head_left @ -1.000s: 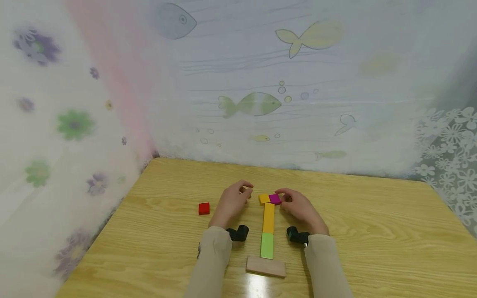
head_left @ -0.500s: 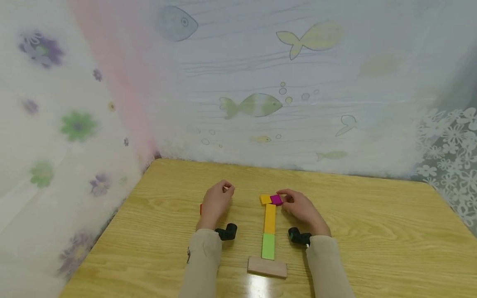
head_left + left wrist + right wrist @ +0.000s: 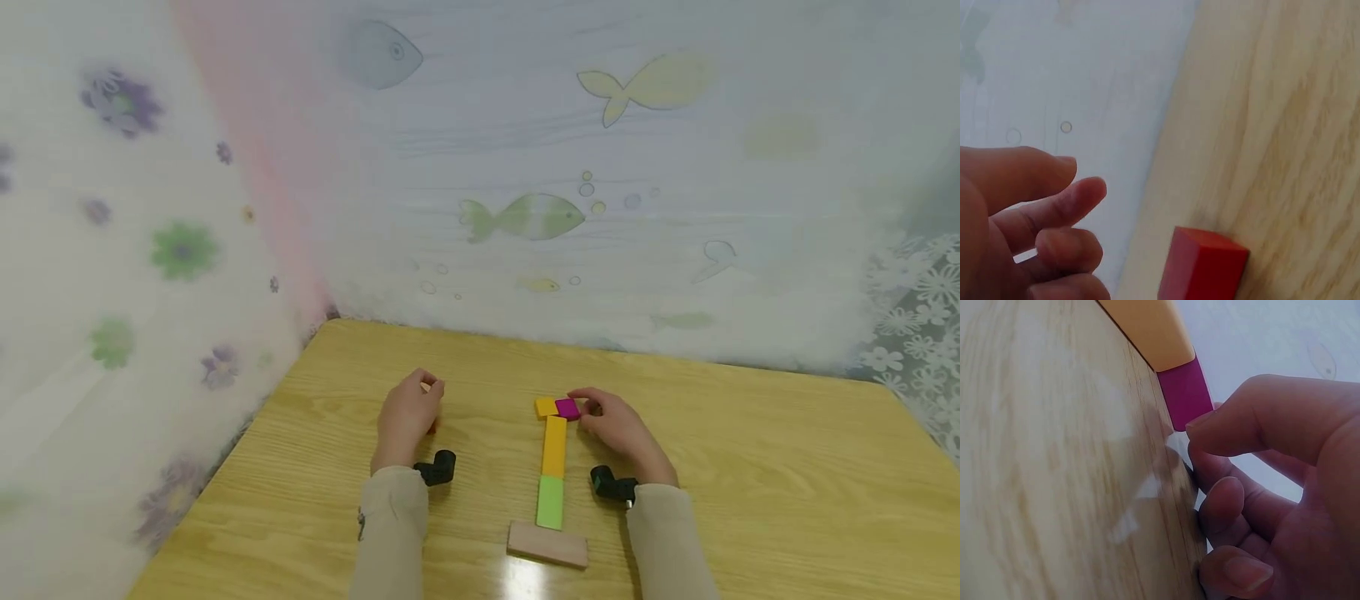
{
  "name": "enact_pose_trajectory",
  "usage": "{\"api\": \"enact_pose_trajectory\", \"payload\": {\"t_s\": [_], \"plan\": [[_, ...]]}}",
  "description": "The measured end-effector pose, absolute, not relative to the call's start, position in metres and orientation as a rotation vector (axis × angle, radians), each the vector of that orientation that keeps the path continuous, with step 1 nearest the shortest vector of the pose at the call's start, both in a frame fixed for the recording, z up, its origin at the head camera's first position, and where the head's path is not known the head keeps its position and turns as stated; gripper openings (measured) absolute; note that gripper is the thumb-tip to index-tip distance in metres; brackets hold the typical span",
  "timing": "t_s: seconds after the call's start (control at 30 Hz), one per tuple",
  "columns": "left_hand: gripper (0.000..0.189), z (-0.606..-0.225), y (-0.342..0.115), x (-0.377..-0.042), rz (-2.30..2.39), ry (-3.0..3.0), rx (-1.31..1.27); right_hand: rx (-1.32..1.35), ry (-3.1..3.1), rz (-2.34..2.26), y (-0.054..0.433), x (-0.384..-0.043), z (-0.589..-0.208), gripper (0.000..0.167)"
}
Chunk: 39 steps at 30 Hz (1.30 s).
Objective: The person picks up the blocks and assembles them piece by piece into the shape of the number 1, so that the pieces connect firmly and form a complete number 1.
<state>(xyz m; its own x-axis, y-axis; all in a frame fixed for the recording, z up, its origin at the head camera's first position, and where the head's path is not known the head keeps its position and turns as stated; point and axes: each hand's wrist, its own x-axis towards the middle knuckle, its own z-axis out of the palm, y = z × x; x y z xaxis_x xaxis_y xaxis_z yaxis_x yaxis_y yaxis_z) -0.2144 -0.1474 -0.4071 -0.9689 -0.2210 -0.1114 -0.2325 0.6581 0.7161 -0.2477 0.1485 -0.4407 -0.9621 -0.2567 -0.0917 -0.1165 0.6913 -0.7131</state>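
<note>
My left hand (image 3: 405, 419), fingers loosely curled and holding nothing, hovers over the left part of the table. Close to its fingertips in the left wrist view is a red block (image 3: 1200, 269), mostly hidden behind the hand in the head view. A purple block (image 3: 567, 409) lies against a small yellow-orange block (image 3: 545, 407). My right hand (image 3: 618, 427) pinches the purple block's right end with thumb and index finger; the other fingers curl beside it. Below these blocks run a long orange block (image 3: 555, 447), then a light green one (image 3: 550, 502), end to end.
A plain wooden block (image 3: 547, 544) lies crosswise at the near end of the row. The wood-grain table (image 3: 750, 483) meets a fish-patterned curtain (image 3: 510, 333) at the back and a flowered one (image 3: 225, 417) at the left. A small black camera sits on each wrist.
My left hand has moved left, away from the row and over the red block. The right hand stays at the purple block. The head view has shifted slightly.
</note>
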Motion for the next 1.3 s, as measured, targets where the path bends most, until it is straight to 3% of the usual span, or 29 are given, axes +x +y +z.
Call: {"api": "enact_pose_trajectory", "payload": {"t_s": [0.43,1.3], "plan": [[0.036,-0.409,-0.153,-0.212,1.034,2.779,-0.39,-0.294,2.716,-1.136,0.152,-0.244,-0.444,0.04],[0.027,-0.409,-0.15,-0.212,1.007,2.715,-0.286,-0.277,2.742,-1.119,0.149,-0.247,-0.445,0.039]]}}
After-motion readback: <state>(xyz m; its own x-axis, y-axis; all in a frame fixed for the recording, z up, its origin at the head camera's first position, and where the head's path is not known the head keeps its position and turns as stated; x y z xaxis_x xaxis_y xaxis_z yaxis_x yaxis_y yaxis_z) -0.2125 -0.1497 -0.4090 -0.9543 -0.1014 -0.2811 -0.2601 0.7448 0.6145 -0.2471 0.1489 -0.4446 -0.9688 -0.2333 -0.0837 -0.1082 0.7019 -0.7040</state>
